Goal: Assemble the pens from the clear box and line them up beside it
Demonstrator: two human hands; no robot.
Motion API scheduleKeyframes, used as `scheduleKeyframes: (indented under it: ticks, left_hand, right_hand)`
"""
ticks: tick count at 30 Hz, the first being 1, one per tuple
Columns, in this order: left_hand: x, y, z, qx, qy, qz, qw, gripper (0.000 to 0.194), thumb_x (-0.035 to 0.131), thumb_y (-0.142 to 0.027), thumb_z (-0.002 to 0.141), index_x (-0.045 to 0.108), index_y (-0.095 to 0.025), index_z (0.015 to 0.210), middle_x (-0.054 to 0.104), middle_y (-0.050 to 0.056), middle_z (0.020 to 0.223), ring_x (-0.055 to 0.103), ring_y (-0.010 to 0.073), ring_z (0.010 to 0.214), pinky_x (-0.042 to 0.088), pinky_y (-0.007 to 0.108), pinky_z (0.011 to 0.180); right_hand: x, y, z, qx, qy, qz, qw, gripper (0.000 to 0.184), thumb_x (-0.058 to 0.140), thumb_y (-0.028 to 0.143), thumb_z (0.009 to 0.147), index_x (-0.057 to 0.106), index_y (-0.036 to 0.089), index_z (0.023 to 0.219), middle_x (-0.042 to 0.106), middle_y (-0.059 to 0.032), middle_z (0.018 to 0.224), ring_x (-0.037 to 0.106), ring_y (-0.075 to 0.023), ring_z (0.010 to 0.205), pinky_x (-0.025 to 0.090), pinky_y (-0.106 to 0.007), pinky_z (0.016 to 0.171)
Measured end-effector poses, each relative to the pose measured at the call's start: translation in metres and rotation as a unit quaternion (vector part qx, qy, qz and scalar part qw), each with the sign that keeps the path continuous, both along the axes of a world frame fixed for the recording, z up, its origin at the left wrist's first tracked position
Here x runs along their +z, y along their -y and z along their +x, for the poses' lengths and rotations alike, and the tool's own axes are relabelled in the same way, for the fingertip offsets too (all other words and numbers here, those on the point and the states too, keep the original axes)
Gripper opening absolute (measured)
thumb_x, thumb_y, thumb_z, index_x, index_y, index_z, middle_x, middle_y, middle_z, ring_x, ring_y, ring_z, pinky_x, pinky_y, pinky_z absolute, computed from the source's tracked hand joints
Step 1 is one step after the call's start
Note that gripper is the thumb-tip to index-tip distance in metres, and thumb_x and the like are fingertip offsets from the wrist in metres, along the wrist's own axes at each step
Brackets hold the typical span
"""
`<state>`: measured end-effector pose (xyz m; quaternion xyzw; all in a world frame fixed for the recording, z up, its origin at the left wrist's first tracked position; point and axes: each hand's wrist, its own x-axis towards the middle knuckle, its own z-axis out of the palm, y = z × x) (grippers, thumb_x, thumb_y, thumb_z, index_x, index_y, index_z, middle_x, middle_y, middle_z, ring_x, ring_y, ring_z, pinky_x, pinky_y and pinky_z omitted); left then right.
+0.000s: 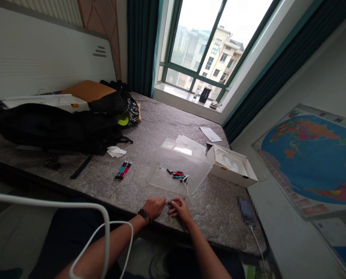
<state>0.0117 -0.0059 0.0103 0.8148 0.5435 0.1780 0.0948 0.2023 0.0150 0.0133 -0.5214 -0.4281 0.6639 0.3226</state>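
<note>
Head view: small dark cylindrical part (pixel 169 202)

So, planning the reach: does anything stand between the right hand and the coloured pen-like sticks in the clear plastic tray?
Only the near wall of the clear plastic tray stands between the right hand and the coloured pen-like sticks lying inside it. No other object shows there.

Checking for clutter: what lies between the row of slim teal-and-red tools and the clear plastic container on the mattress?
Between the row of slim teal-and-red tools and the clear plastic container, the stretch is bare mottled grey mattress, as the head view shows.
</note>
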Motion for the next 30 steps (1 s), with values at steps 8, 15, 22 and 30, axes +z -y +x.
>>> scheduleKeyframes:
  ticks: [8, 15, 22, 30]
  left_hand:
    - [0.001, 0.000, 0.000, -0.003, -0.002, -0.004, 1.000, 0.040, 0.025, -0.034, 0.102, 0.061, -0.020, 0.090, 0.066, 0.008, 0.079, 0.061, 0.0193, 0.075, 0.043, 0.031, 0.073]
    - [0.000, 0.000, 0.000, 0.021, -0.010, -0.013, 1.000, 0.040, 0.025, -0.035, 0.101, 0.061, -0.020, 0.090, 0.066, 0.008, 0.077, 0.062, 0.0200, 0.073, 0.042, 0.032, 0.071]
    - [0.003, 0.001, 0.000, 0.041, 0.000, -0.014, 0.999, 0.043, 0.027, -0.045, 0.101, 0.060, -0.020, 0.089, 0.066, 0.007, 0.078, 0.061, 0.0200, 0.073, 0.041, 0.031, 0.071]
    - [0.010, 0.002, 0.000, 0.013, 0.025, 0.001, 1.000, 0.029, 0.034, -0.033, 0.100, 0.060, -0.022, 0.100, 0.066, 0.007, 0.091, 0.059, 0.0206, 0.089, 0.041, 0.032, 0.079]
  right_hand:
    - [-0.001, 0.004, -0.004, -0.072, -0.014, 0.034, 0.997, 0.052, 0.082, 0.055, 0.059, 0.054, 0.018, 0.083, 0.068, -0.0031, 0.069, 0.064, -0.0142, 0.054, 0.044, -0.019, 0.043]
    - [-0.002, 0.006, 0.000, -0.083, -0.037, 0.033, 0.995, 0.049, 0.086, 0.045, 0.055, 0.056, 0.018, 0.082, 0.067, -0.0030, 0.084, 0.068, -0.0165, 0.070, 0.052, -0.022, 0.053]
    - [-0.006, 0.004, 0.006, -0.191, -0.082, 0.018, 0.978, 0.048, 0.083, 0.044, 0.061, 0.060, 0.021, 0.097, 0.064, -0.0011, 0.080, 0.065, -0.0156, 0.066, 0.053, -0.027, 0.057]
    - [-0.007, 0.003, 0.007, -0.194, -0.083, 0.023, 0.977, 0.042, 0.081, 0.045, 0.064, 0.064, 0.021, 0.094, 0.064, -0.0023, 0.086, 0.064, -0.0148, 0.070, 0.055, -0.027, 0.061]
